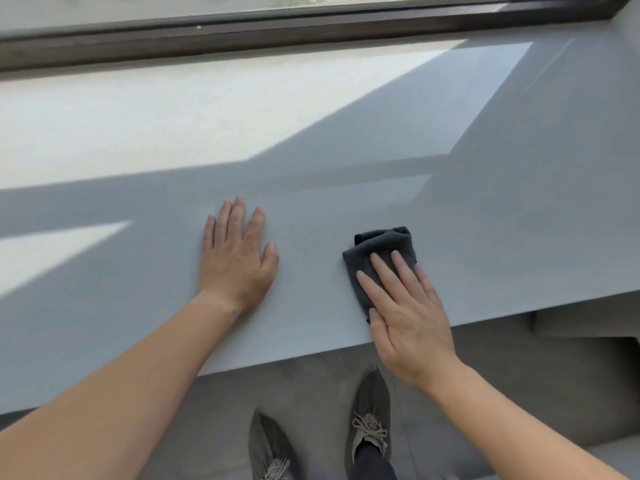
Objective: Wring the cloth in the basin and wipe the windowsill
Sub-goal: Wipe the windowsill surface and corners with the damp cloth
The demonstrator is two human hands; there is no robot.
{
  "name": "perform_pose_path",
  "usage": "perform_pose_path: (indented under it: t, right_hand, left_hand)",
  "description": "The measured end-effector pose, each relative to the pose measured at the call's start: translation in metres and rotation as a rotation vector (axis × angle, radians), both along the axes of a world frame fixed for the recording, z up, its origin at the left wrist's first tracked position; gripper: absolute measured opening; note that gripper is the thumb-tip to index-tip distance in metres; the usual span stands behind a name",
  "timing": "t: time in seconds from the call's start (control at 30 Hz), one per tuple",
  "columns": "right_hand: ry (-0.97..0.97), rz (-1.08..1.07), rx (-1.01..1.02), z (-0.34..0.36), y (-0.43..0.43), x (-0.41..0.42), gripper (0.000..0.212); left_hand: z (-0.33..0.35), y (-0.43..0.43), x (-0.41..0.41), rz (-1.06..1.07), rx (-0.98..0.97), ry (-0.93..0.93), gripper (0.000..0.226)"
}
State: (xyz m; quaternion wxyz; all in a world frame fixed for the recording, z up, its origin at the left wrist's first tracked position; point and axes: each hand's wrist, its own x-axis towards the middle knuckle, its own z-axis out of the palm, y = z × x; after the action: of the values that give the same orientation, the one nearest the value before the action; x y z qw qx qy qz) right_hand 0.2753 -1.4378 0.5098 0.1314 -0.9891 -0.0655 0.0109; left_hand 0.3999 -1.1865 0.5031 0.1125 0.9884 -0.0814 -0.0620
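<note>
A folded dark grey cloth [381, 249] lies flat on the wide pale grey windowsill [311, 140], near its front edge. My right hand [405, 313] presses down on the cloth with flat, spread fingers covering its near half. My left hand [239, 261] rests palm-down on the bare sill a short way to the left of the cloth, fingers apart, holding nothing. No basin is in view.
A dark window frame [311, 32] runs along the back of the sill. Sunlit patches cross the sill's left and middle. The sill's front edge [311, 355] drops to a grey floor where my two grey shoes [370, 417] stand. A step or ledge [588, 320] sits lower right.
</note>
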Motion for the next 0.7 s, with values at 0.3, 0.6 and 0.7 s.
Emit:
perform_pose_path:
  t: [0.3,0.6,0.7]
  right_hand:
    - [0.089,-0.217,-0.037,0.011,-0.069,0.069,0.060]
    - [0.058,0.210,-0.077,0.003,-0.071,0.079,0.057]
    - [0.111,-0.140,-0.037,0.003,-0.086,0.137,0.057]
  left_hand:
    - [0.012,-0.038,0.016,0.016,-0.136,-0.108,0.059]
    - [0.005,-0.079,0.052,0.035,-0.182,-0.094,0.061]
    - [0.006,-0.084,0.074,0.049,-0.172,-0.106,0.064]
